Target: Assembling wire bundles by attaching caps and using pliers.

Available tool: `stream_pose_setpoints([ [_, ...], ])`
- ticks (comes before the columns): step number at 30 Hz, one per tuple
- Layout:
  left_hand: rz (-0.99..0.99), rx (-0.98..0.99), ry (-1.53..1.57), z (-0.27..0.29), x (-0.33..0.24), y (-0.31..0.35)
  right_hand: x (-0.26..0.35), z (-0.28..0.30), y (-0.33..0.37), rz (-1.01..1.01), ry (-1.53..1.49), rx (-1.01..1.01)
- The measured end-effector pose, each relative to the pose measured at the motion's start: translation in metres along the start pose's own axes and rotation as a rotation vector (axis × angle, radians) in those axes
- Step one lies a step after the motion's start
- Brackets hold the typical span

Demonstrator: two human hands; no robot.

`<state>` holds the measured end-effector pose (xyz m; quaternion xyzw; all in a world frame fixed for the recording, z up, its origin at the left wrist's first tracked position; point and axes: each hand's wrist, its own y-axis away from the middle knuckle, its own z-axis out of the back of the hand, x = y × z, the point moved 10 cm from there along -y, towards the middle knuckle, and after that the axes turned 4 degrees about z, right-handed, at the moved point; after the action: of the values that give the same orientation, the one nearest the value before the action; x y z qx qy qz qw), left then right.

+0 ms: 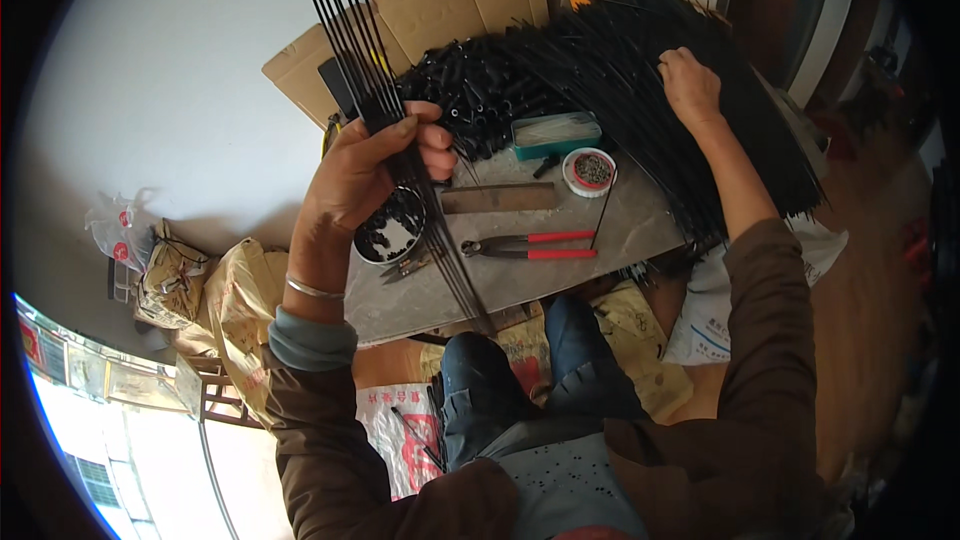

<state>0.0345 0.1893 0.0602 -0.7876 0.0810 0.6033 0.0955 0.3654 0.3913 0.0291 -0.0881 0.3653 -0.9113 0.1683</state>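
My left hand (372, 162) is closed around a bundle of thin black rods (352, 30) that runs up past the top edge and down across the grey work board (520, 275). My right hand (688, 85) rests with curled fingers on a big pile of black rods (680, 90) at the upper right; whether it grips any I cannot tell. Between the hands lies a heap of short black tubes (480, 90).
On the board lie red-handled pliers (540, 245), a teal tray (556, 135), a small round red-rimmed tin (590, 172), a flat metal bar (498, 198) and a dark bowl (392, 230). Flattened cardboard (440, 0) lies behind. Sacks and bags (215, 300) sit at left.
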Motion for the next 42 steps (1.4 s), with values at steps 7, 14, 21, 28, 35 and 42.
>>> stream_pose_setpoints([
  [7, 0.058, 0.077, -0.051, -0.005, 0.010, 0.032, 0.047, 0.003, 0.016, 0.184, 0.060, -0.204],
  [14, 0.049, 0.098, -0.073, -0.010, 0.009, 0.043, 0.246, -0.025, 0.124, 0.637, -0.696, 0.432],
  [21, 0.039, 0.125, -0.072, -0.013, 0.009, 0.044, 0.246, -0.020, 0.185, 0.637, -0.419, 0.328],
  [28, 0.059, 0.186, -0.037, -0.021, 0.025, 0.033, 0.232, 0.031, 0.107, 0.469, -0.711, 0.209],
  [35, 0.082, 0.315, 0.026, -0.045, 0.043, 0.044, 0.318, 0.024, 0.064, 0.480, -1.405, 0.511],
  [42, 0.064, 0.130, -0.104, -0.036, 0.150, 0.064, 0.292, -0.075, 0.056, 0.701, -0.477, 0.117],
])
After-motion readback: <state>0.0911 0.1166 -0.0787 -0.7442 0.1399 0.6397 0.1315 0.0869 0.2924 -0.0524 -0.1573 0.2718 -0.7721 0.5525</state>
